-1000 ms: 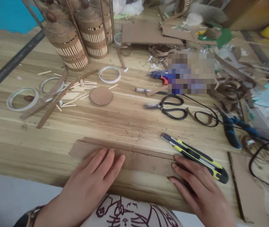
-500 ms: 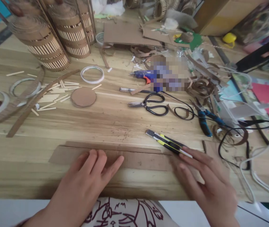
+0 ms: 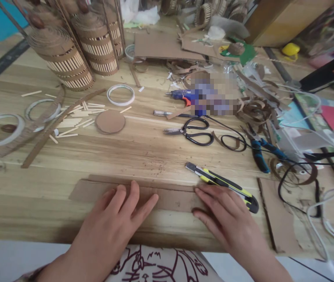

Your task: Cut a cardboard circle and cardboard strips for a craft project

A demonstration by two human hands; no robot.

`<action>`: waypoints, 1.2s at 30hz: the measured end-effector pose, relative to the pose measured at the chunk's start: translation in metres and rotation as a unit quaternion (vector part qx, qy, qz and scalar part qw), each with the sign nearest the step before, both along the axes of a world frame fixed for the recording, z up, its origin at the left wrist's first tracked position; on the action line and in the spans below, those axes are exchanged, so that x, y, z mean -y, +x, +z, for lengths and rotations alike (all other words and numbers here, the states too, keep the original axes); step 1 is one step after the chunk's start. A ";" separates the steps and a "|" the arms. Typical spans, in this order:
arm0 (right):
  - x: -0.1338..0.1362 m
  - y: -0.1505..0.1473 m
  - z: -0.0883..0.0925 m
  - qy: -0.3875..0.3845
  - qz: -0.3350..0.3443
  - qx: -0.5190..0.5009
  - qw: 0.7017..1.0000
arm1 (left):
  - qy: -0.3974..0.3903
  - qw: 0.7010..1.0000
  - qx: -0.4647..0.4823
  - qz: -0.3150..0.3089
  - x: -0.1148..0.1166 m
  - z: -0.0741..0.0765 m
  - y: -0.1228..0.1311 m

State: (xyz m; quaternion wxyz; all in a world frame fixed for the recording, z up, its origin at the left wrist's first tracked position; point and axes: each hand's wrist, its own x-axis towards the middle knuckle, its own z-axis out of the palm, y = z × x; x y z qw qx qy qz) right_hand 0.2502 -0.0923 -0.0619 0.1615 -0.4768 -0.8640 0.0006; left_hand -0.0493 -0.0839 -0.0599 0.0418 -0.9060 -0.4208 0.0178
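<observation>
Left hand (image 3: 111,215) spread over card (image 3: 171,200); right hand (image 3: 227,213), four o'clock, grip can't be made out. Uneven pressure might skew the card.

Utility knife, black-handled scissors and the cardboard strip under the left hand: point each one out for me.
Utility knife (image 3: 221,181): head view, on its black and yellow handle.
Scissors (image 3: 182,131): head view, at the pivot.
Cardboard strip (image 3: 169,200): head view, on its flat face between the hands.
</observation>
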 end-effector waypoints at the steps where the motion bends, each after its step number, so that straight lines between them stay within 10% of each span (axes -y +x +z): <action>1: 0.000 -0.002 -0.002 0.002 0.000 0.010 1.000 | 0.010 1.000 0.011 0.003 0.001 -0.003 0.000; 36: 0.005 -0.001 -0.016 0.022 -0.004 0.029 0.999 | -0.009 1.000 -0.014 0.013 0.001 -0.005 0.005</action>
